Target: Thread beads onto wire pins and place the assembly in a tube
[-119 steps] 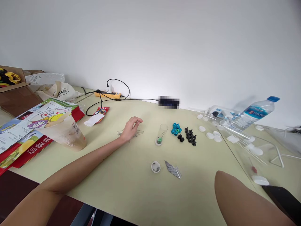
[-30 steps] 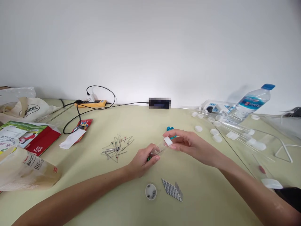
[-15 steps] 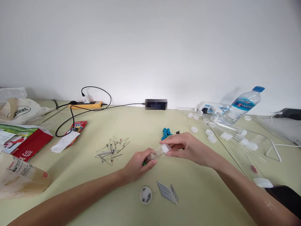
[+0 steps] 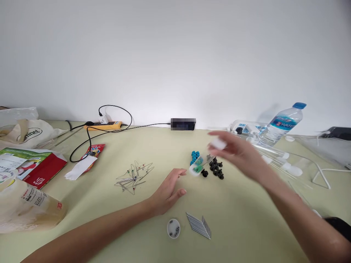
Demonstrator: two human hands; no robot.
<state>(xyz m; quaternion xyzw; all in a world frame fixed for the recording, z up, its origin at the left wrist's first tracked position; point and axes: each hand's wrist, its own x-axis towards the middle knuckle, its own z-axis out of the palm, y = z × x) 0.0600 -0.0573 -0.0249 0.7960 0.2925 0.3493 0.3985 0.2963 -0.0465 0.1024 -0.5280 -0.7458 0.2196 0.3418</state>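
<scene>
My right hand [image 4: 233, 149] grips a clear tube [image 4: 197, 166] by the white cap [image 4: 218, 143] at its upper end and holds it slanted above the table. Green parts and a thin metal rod show through the tube wall. My left hand [image 4: 168, 193] is empty, its thumb and fingers apart, just left of the tube's lower end. Blue knobbed pieces [image 4: 195, 157] and black round pieces [image 4: 216, 170] lie beyond and beside the tube. Nearer to me are a white cap holding small dark bits [image 4: 173, 228] and a row of metal pins [image 4: 200, 225].
Bent wire pieces [image 4: 133, 178] lie left of my left hand. Farther left are a drink cup [image 4: 41, 208], a red box [image 4: 46, 168] and a snack packet [image 4: 95, 151]. A water bottle [image 4: 285, 122] and clear tubes [image 4: 271, 151] occupy the right. A phone [image 4: 183, 124] leans against the wall.
My left hand has let go of the tube and opened. My right hand has lifted the tube by its cap, up and to the right.
</scene>
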